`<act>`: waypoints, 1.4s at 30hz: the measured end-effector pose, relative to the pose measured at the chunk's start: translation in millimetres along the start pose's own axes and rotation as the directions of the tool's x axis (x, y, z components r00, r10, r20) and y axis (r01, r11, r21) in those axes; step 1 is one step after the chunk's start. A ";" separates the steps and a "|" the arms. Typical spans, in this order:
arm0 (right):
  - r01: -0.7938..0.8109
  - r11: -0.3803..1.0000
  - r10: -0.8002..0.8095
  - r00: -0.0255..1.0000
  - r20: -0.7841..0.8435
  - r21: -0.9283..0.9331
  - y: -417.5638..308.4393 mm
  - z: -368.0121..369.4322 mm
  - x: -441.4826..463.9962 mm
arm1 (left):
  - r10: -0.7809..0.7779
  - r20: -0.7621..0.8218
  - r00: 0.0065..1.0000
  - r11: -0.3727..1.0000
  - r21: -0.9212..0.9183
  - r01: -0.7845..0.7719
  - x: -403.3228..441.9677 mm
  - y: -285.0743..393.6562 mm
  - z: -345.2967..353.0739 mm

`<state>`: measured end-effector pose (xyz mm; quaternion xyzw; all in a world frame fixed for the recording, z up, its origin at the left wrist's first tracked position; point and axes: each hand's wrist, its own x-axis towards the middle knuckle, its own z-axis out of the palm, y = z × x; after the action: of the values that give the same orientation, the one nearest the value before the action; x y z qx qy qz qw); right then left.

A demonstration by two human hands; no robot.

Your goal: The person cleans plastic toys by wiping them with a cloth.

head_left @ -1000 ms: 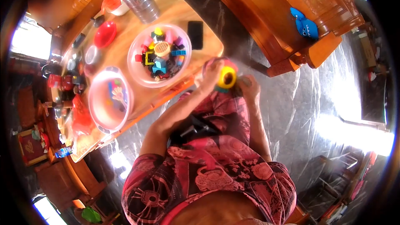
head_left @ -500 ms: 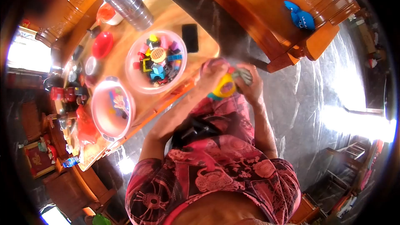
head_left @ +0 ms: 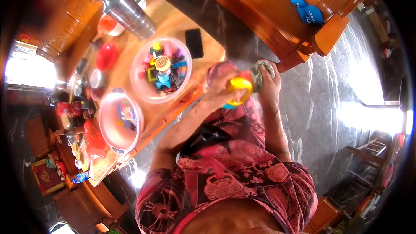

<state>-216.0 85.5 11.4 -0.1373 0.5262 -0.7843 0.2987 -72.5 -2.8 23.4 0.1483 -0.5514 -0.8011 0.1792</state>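
I can't see all of the blurred toy [head_left: 240, 91] behind the left hand [head_left: 222, 88] or the cloth [head_left: 260, 76] under the right hand [head_left: 270, 86]; far left, a dark shape [head_left: 45, 13] blurs.

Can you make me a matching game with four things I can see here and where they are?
Things:
1. Yellow toy
2. Gray-green cloth
3. Blue thing with white teeth
4. Flat black rectangle

Places:
A. On the wooden bench
B. In the left hand
C. On the table, near the pink tub of toy blocks
D. In the right hand

Right pairs: 1-B, 2-D, 3-A, 4-C
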 end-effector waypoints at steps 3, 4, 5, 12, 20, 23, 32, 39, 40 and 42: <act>0.078 0.991 -0.084 0.995 0.054 0.107 -10.3 -4.6 -4.1 | -0.056 -0.030 0.998 0.998 -0.015 0.055 -2.3 6.3 -0.9; 0.139 0.981 -0.151 0.985 0.081 0.134 -17.6 -3.9 -7.7 | -0.083 -0.020 0.996 0.997 -0.002 0.083 -2.9 9.5 -1.8; 0.155 0.985 -0.164 0.975 0.147 0.071 -22.2 -7.1 -10.8 | -0.085 -0.017 0.996 0.996 -0.001 0.085 -3.3 9.5 -3.0; 0.423 0.744 -0.183 0.874 0.450 -0.518 -30.2 5.8 -26.1 | 0.066 0.112 0.991 0.934 0.341 -0.101 -5.8 -4.4 -8.1; 0.233 0.824 -0.188 0.972 0.138 -0.517 -8.3 17.1 -26.0 | 0.155 0.097 0.983 0.733 0.656 -0.180 -10.7 -1.4 -0.9; 0.106 0.949 -0.093 0.994 0.058 -0.296 -0.4 11.8 -13.8 | 0.210 0.087 0.974 0.666 0.717 -0.207 -12.8 -6.4 4.6; 0.252 0.897 -0.144 0.943 0.300 -0.363 -26.6 13.2 -27.5 | 0.155 -0.044 0.987 0.983 0.107 -0.149 -10.4 -1.5 -5.1; 0.262 0.875 -0.187 0.958 0.217 -0.407 -24.8 20.5 -31.1 | 0.233 -0.160 0.959 0.964 0.169 -0.206 -10.5 -8.1 -6.7; 0.261 0.876 -0.186 0.959 0.216 -0.405 -24.2 18.9 -32.4 | 0.252 -0.164 0.954 0.959 0.171 -0.224 -10.8 -4.5 -6.3; 0.177 0.878 -0.085 0.972 0.217 -0.445 -22.4 13.6 -35.9 | 0.112 -0.394 0.912 0.989 -0.049 -0.142 -14.8 8.2 -8.9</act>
<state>-188.0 103.4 40.8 -0.3143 0.6556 -0.6384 0.2527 -54.4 -6.2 28.5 0.2618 -0.4820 -0.7627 0.3427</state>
